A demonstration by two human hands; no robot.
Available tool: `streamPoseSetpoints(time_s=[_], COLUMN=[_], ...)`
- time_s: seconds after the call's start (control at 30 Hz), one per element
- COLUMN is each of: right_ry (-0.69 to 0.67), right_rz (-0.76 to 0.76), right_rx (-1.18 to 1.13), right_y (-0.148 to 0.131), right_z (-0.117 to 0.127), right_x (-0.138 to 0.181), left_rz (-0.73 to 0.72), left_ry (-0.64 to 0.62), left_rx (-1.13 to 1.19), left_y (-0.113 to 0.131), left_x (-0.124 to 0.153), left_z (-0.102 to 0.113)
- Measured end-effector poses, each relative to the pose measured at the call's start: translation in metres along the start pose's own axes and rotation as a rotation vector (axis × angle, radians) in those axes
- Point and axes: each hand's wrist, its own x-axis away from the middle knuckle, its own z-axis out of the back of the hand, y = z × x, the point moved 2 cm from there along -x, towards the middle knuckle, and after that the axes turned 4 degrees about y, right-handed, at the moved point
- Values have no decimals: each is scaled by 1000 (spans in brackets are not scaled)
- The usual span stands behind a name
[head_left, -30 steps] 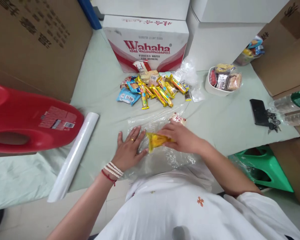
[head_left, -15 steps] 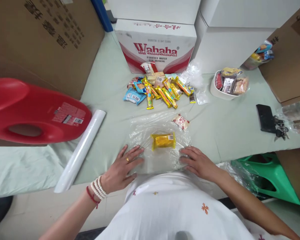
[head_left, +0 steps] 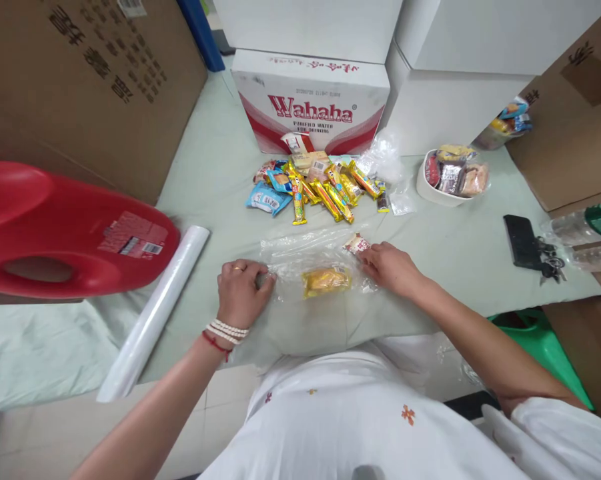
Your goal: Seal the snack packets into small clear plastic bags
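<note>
A yellow-wrapped snack (head_left: 326, 282) lies on the table, with a sheet of clear plastic wrap (head_left: 290, 250) beneath it and a fold of the film over it. At the left side of the film, my left hand (head_left: 243, 287) has its fingers curled onto the wrap's edge. My right hand (head_left: 390, 267) is closed on the film at the other side, its fingertips partly hidden. Just beyond those fingers sits a small white-and-red packet (head_left: 356, 243), partly covered by the hand.
Several packaged snacks (head_left: 325, 187) are heaped before the Wahaha carton (head_left: 313, 113). A white roll (head_left: 155, 313) and a red jug (head_left: 75, 233) stand left. On the right are a snack-filled white bowl (head_left: 443, 195), a black phone (head_left: 521, 240), keys (head_left: 551, 260) and plastic bottles (head_left: 575, 227).
Both hands have moved away from the table's near edge, carrying the wrap's near edge up and over the yellow snack. My fingers went from spread flat to closed.
</note>
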Motion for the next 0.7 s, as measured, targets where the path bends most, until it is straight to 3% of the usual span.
streamPoseSetpoints(time_s=[0.13, 0.23, 0.4, 0.53, 0.63, 0.7], right_ry=[98, 87, -24, -102, -70, -38], right_rz=[91, 199, 51, 54, 116, 140], right_rx=[51, 24, 64, -109, -226, -255], right_y=[-21, -41, -52, -49, -50, -51], right_z=[11, 3, -16, -5, 5, 7], right_x=[-29, -58, -93, -89, -74, -66], left_rz=[39, 51, 142, 192, 189, 194], left_ry=[106, 114, 26, -48, -127, -94], left_rx=[26, 101, 217, 218, 183, 201], left_y=[2, 4, 8, 11, 12, 10], left_x=[6, 5, -4, -13, -17, -18], left_z=[-9, -11, -9, -9, -13, -13])
